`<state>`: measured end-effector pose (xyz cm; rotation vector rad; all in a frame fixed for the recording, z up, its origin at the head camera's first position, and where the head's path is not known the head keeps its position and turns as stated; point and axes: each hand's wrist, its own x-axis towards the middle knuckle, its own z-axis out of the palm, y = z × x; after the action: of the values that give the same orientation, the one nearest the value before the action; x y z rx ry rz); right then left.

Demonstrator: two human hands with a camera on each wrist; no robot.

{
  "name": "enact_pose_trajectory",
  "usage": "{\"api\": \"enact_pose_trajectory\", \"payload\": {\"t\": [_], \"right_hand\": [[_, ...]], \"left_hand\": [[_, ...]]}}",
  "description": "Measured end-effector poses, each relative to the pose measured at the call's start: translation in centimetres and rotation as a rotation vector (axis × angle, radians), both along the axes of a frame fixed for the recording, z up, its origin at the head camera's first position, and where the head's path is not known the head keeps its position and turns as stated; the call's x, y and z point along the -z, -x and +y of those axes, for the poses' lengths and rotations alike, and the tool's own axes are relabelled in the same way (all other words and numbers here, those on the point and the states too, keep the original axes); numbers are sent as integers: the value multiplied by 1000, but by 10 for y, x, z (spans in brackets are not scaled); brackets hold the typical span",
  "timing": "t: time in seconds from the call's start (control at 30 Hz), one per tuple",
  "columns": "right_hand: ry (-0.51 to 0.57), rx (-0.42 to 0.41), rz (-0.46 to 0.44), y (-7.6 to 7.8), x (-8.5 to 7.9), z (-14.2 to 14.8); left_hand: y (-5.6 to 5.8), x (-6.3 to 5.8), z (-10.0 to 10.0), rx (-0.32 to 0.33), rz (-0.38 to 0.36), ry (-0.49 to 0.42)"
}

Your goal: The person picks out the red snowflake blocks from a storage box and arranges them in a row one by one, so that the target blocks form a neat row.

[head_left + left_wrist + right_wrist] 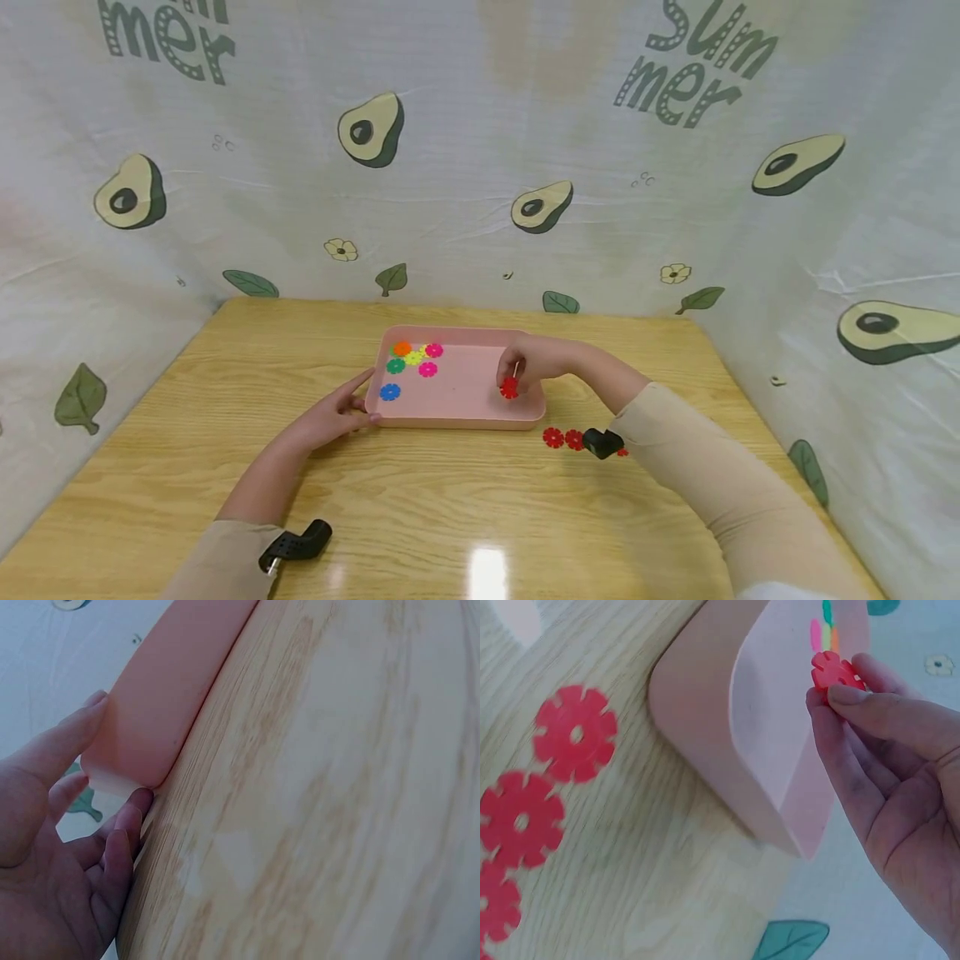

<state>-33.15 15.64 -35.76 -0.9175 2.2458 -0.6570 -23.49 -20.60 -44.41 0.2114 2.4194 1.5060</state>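
Over the right part of a shallow pink tray (pixel 480 335), my right hand (pixel 536 360) pinches a red notched plastic disc (pixel 837 671) between thumb and fingertips. My left hand (pixel 333 417) holds the tray's near left corner. Its thumb lies against the near wall and the other fingers (pixel 120 851) bend around the corner by the tabletop. Inside the tray's left part are several flower-shaped discs: a blue disc (pixel 390 392), a green disc (pixel 396 366), an orange disc (pixel 402 348), plus yellow and pink ones.
More red discs (pixel 576 733) lie in a row on the wooden table (pixel 420 500), just right of the tray's near right corner and partly hidden by the right wrist's black camera (pixel 602 443). A patterned cloth (pixel 450 167) hangs behind the table and along both sides.
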Motion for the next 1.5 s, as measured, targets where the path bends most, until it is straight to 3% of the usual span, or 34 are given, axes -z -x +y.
{"api": "enact_pose_trajectory", "payload": {"t": [0.43,0.77,1.3,1.5], "right_hand": [[16,43,22,-25,-10,70],[75,176,-63,-45,-10,121],[151,314,-34,-75,-8,198],[175,380,-71,-83,-5,224]], "left_hand": [[-1,-1,1,-3,-9,-1],[-1,-1,1,23,8,-17],[-1,-2,2,11,0,-14],[-1,-3,2,6,-1,-16]]}}
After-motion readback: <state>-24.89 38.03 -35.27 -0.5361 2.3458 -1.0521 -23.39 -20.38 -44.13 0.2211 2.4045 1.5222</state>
